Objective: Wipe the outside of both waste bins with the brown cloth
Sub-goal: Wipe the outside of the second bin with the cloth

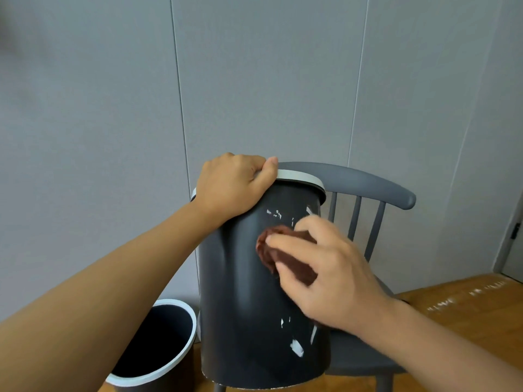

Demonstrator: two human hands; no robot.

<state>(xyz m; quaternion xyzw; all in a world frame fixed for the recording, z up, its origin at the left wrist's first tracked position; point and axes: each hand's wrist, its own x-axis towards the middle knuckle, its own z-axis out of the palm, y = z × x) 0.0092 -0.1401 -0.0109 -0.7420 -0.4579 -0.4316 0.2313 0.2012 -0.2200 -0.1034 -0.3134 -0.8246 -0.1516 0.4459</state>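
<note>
A dark grey waste bin (243, 292) with a white rim stands upright on a chair seat at centre, with white smears on its side near the top and near the bottom. My left hand (232, 185) grips its rim at the upper left, fingers curled over the edge. My right hand (325, 275) holds a bunched brown cloth (268, 250) and presses it against the bin's front wall between the smears. A second dark bin (158, 346) with a white rim stands on the floor at lower left, its opening facing up.
The grey spindle-back chair (368, 185) carries the bin, its back rising behind and to the right. A grey panelled wall fills the background. Wooden floor (452, 321) with pale marks lies to the right; a door edge (512, 250) shows at far right.
</note>
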